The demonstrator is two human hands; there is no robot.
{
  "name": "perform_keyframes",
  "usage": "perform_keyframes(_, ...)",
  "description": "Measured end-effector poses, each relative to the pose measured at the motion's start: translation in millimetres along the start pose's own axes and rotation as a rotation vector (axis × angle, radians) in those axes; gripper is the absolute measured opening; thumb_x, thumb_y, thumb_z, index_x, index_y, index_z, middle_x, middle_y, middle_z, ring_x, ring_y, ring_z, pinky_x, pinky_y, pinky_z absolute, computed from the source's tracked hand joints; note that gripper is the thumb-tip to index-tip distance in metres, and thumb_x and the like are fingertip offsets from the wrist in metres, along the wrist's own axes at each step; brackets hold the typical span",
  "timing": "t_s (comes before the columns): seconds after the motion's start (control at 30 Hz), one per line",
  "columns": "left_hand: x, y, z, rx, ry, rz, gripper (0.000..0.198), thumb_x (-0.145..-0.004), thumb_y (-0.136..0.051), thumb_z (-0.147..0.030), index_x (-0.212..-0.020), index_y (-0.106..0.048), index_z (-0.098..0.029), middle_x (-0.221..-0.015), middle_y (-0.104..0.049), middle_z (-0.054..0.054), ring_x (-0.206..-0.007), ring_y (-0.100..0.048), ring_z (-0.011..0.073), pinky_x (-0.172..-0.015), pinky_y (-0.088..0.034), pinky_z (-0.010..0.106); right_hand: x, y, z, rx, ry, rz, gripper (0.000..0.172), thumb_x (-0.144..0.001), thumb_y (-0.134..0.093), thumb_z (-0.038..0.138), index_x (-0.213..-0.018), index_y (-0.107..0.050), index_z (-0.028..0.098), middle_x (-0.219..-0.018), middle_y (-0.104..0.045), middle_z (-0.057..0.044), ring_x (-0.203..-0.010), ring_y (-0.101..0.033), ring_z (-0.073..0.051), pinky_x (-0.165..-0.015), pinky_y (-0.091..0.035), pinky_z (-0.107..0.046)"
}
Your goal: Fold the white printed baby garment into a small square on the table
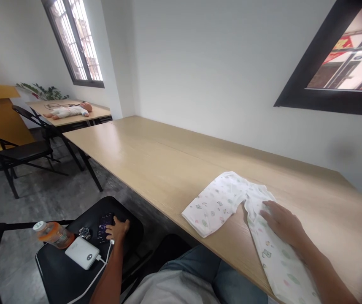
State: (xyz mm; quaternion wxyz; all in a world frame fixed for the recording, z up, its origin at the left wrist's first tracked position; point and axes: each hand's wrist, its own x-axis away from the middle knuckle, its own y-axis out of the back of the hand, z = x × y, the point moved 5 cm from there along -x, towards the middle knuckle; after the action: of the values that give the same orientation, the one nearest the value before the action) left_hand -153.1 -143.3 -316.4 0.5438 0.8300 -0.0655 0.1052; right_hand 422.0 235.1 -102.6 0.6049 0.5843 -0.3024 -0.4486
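Observation:
White baby trousers (pixel 219 202) with small animal and leaf prints lie spread on the wooden table, their two legs apart. My right hand (pixel 280 221) rests flat on one leg of them, fingers stretched out. To my left, my left hand (pixel 117 230) reaches down to a black chair seat and touches the edge of a smartphone (pixel 103 228) whose screen is lit. Its fingers are apart, with the thumb held away from the phone. Beside the phone are a wristwatch (pixel 85 232) and a white power bank (pixel 82 252) with a white cable plugged in.
An orange drink bottle (pixel 56 235) with a white cap stands tilted-looking on the chair seat (pixel 54 276). The long table (pixel 155 156) runs along the wall. Farther back, a baby doll (pixel 70 111) lies on another table, near black folding chairs (pixel 25 150).

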Motion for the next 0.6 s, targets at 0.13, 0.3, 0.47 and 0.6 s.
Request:
perform_keyframes(0.13,4.4,4.1,-5.8,0.076,-0.050,-0.038,0.063,-0.093,-0.066,-0.043,-0.144,-0.039,-0.018,-0.148,-0.025,0.015,-0.134,-0.025,0.0409,-0.107,-0.028,0.062,-0.7,-1.5,-1.6,-0.006,0.015,-0.003,0.072,-0.091,-0.019,0.068,-0.132,-0.056,0.021,-0.142,-0.048,-0.005,-0.132,-0.042,-0.029,-0.108,-0.035,-0.054)
perform_keyframes(0.3,16.8,-1.7,-30.0,0.288,-0.318,0.034,0.027,-0.098,-0.060,-0.027,-0.120,-0.055,-0.012,-0.120,-0.054,0.011,-0.113,-0.052,0.0276,-0.099,-0.044,0.048,-1.3,-0.4,-1.2,-0.024,0.008,-0.004,0.071,-0.090,-0.021,0.068,-0.131,-0.056,0.021,-0.142,-0.048,-0.005,-0.132,-0.042,-0.029,-0.108,-0.035,-0.054)
perform_keyframes(0.47,50.6,-35.3,-58.9,0.468,-0.629,0.374,0.016,-0.098,-0.063,-0.026,-0.096,-0.061,-0.011,-0.091,-0.062,0.004,-0.080,-0.062,0.0178,-0.076,-0.054,0.033,0.0,4.0,2.4,-0.026,0.007,-0.006,0.069,-0.090,-0.023,0.067,-0.130,-0.057,0.022,-0.141,-0.048,-0.006,-0.132,-0.042,-0.031,-0.108,-0.035,-0.055)
perform_keyframes(0.6,93.7,-75.7,-66.6,0.452,-0.726,0.608,0.030,-0.097,-0.066,-0.033,-0.078,-0.058,-0.011,-0.068,-0.054,-0.002,-0.057,-0.054,0.0128,-0.060,-0.051,0.026,0.6,1.1,-0.2,-0.043,0.012,0.008,0.068,-0.090,-0.024,0.066,-0.130,-0.056,0.021,-0.141,-0.048,-0.008,-0.132,-0.042,-0.032,-0.109,-0.034,-0.054)
